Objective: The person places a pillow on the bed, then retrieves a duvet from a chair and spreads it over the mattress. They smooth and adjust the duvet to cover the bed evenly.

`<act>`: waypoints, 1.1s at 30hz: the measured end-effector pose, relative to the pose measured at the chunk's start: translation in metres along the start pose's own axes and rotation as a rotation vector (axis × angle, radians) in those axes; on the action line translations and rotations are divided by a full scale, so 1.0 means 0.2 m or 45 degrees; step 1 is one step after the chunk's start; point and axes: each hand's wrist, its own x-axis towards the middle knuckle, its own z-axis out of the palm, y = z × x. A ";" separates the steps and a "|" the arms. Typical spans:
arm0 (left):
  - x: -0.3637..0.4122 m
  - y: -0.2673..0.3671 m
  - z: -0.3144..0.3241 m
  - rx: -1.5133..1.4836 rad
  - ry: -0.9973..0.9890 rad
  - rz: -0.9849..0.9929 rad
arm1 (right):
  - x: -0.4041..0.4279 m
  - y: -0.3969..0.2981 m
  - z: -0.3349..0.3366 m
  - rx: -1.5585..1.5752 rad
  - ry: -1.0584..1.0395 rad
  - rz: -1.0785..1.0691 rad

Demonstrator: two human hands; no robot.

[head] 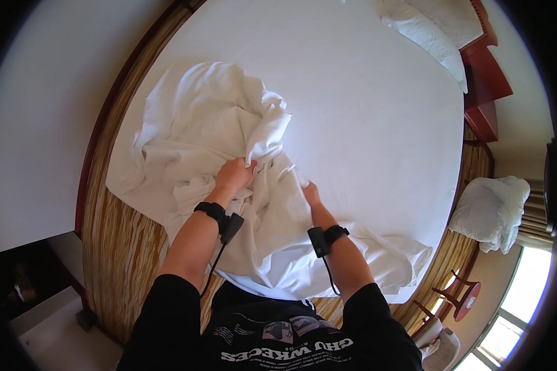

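Observation:
A crumpled white bed cover [209, 116] lies in a loose heap on the near part of a bed with a smooth white sheet [376, 116]. My left hand [235, 175] is closed on a fold of the cover, its fingertips tucked into the cloth. At the right edge of the same heap, my right hand [311, 192] grips the cloth, with its fingers partly hidden by it. Between my forearms the cover drapes towards the bed's near edge. More wrinkled cloth spreads to the right of my right forearm. Each wrist wears a black strap with a small box and a cable.
White pillows [427, 41] rest by the red wooden headboard at the upper right. A bundled white quilt [489, 211] sits beyond the bed's right side. Near the window stands a small round red table [468, 301]. Wood-patterned floor [120, 246] borders the bed, and a wall rises at left.

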 end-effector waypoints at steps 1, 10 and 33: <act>-0.03 0.08 -0.05 -0.084 0.129 0.049 | 0.01 -0.05 -0.12 -0.001 0.096 0.084; -0.24 0.10 -0.83 -1.111 0.885 0.371 | -0.31 -0.83 -1.14 0.796 0.771 -0.571; -0.34 -0.72 -0.33 0.040 0.005 -0.276 | -0.60 0.27 -1.06 0.083 -0.390 0.555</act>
